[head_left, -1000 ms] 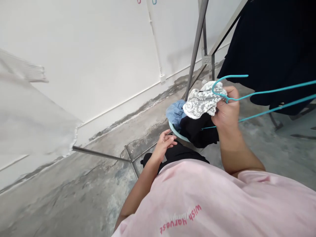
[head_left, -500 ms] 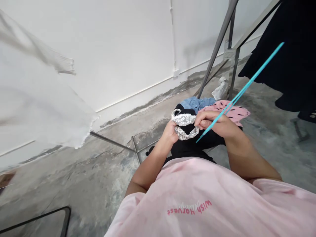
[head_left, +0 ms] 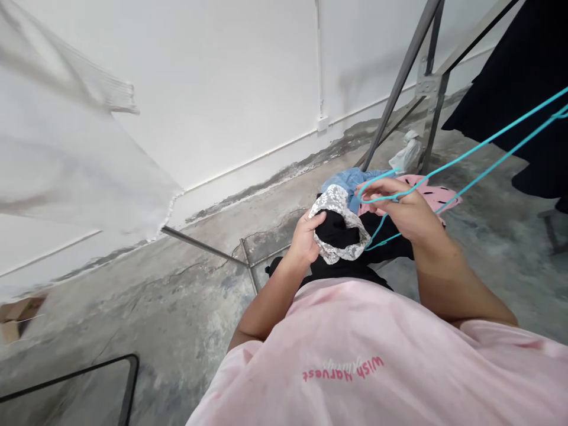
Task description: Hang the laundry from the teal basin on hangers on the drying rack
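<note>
A piece of white lace trim with black cloth inside its loop, the lace cloth (head_left: pixel 335 198), is gripped at its left side by my left hand (head_left: pixel 307 236), thumb on top. My right hand (head_left: pixel 390 204) is just to its right, fingers curled round a thin turquoise hanger (head_left: pixel 473 148). The hanger's long sides run off to the upper right, and its lower end reaches the lace's right edge. Behind my hands lie a blue cloth (head_left: pixel 346 179) and a pink cloth with black marks (head_left: pixel 437 192).
A metal rack frame (head_left: pixel 406 77) stands at the upper right beside hanging dark clothing (head_left: pixel 510 112). White fabric (head_left: pixel 75 160) hangs at the left. A cardboard box (head_left: pixel 18 313) and a black bar (head_left: pixel 66 378) are at the lower left.
The lace has opened into a wider loop and my right hand has come off it. The turquoise hanger has turned, showing its two sides spread apart.
</note>
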### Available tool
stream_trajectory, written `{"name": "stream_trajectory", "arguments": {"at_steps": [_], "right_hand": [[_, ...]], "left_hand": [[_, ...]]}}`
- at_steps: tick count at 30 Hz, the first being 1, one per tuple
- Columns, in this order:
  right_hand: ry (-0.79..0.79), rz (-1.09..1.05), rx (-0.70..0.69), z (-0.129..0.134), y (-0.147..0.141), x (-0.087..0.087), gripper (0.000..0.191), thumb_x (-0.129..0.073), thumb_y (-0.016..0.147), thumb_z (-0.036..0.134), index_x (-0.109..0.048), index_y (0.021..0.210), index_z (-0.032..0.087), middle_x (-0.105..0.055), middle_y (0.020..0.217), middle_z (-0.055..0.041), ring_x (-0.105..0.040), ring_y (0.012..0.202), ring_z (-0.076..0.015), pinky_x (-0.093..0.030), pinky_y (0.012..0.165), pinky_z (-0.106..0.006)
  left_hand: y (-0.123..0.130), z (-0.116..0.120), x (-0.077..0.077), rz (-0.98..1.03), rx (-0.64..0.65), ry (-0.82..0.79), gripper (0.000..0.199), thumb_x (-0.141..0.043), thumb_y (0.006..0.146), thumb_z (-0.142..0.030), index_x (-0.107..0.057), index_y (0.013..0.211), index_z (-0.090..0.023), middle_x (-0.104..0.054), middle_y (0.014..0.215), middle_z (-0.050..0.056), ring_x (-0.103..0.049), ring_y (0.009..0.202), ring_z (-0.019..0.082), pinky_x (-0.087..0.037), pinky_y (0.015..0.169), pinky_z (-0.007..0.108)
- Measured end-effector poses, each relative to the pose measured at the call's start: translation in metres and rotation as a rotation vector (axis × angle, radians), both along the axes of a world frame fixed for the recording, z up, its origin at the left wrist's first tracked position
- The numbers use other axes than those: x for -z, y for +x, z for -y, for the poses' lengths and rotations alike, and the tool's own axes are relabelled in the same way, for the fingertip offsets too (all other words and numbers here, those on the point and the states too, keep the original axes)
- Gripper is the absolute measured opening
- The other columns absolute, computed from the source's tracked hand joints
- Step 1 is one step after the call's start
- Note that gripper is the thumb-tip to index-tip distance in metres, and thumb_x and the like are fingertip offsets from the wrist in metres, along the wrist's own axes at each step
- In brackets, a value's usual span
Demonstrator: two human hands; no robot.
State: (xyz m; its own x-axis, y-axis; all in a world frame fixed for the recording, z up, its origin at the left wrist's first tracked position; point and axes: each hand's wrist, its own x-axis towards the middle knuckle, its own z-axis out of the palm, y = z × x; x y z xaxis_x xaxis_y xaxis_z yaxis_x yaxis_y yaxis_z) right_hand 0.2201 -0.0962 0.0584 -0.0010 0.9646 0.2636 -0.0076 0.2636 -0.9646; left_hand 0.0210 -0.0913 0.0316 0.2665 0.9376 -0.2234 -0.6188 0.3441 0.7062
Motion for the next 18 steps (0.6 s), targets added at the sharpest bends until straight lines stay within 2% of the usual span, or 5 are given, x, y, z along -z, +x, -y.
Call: {"name": "stream_trajectory", "arguments": {"at_steps": [3, 5, 9, 14, 18], "right_hand": [[0.020, 0.116, -0.041, -0.001, -0.001, 0.000, 0.035, -0.075, 0.074, 0.035, -0.070, 0.107, 0.025, -0.066, 0.117, -0.0034, -0.061, 0.106, -0.0202, -0.050, 0.085, -0.032], [0.021, 0.191, -0.095, -0.003, -0.002, 0.002, 0.042, -0.078, 0.070, 0.034, -0.068, 0.110, 0.024, -0.065, 0.117, -0.0036, -0.059, 0.108, -0.0203, -0.049, 0.092, -0.034], [-0.104, 0.159, -0.192, -0.007, -0.006, 0.009, 0.035, -0.083, 0.062, 0.034, -0.067, 0.089, 0.017, -0.064, 0.086, -0.0012, -0.057, 0.079, -0.0135, -0.046, 0.069, -0.024], [-0.124, -0.344, 0.094, -0.014, -0.011, 0.014, 0.033, -0.086, 0.058, 0.030, -0.057, 0.070, 0.016, -0.048, 0.061, 0.0059, -0.041, 0.056, -0.0036, -0.032, 0.051, -0.016], [-0.140, -0.748, 0.253, -0.022, -0.010, 0.008, 0.027, -0.079, 0.069, 0.015, -0.052, 0.072, 0.018, -0.053, 0.064, 0.0067, -0.051, 0.058, -0.0046, -0.047, 0.058, -0.017]], "left_hand": [[0.002, 0.006, -0.004, -0.020, 0.068, 0.079, 0.047, -0.085, 0.056, -0.029, -0.068, 0.098, -0.015, -0.075, 0.088, 0.005, -0.071, 0.099, 0.030, -0.052, 0.095, 0.042], [0.004, 0.009, -0.007, -0.021, 0.109, 0.127, 0.049, -0.087, 0.056, -0.032, -0.068, 0.099, -0.016, -0.075, 0.091, 0.006, -0.069, 0.105, 0.032, -0.052, 0.096, 0.042], [0.004, 0.009, -0.008, -0.055, 0.108, 0.190, 0.051, -0.089, 0.056, -0.035, -0.070, 0.099, -0.016, -0.075, 0.091, 0.005, -0.068, 0.106, 0.030, -0.051, 0.097, 0.039], [-0.001, -0.002, 0.007, -0.288, 0.052, 0.333, 0.043, -0.084, 0.066, -0.039, -0.070, 0.101, -0.019, -0.073, 0.097, 0.002, -0.067, 0.097, 0.021, -0.048, 0.095, 0.032], [-0.005, -0.014, 0.032, -0.692, 0.069, 0.570, 0.030, -0.070, 0.078, -0.027, -0.068, 0.106, -0.019, -0.070, 0.103, 0.003, -0.062, 0.098, 0.019, -0.045, 0.094, 0.031]]}}
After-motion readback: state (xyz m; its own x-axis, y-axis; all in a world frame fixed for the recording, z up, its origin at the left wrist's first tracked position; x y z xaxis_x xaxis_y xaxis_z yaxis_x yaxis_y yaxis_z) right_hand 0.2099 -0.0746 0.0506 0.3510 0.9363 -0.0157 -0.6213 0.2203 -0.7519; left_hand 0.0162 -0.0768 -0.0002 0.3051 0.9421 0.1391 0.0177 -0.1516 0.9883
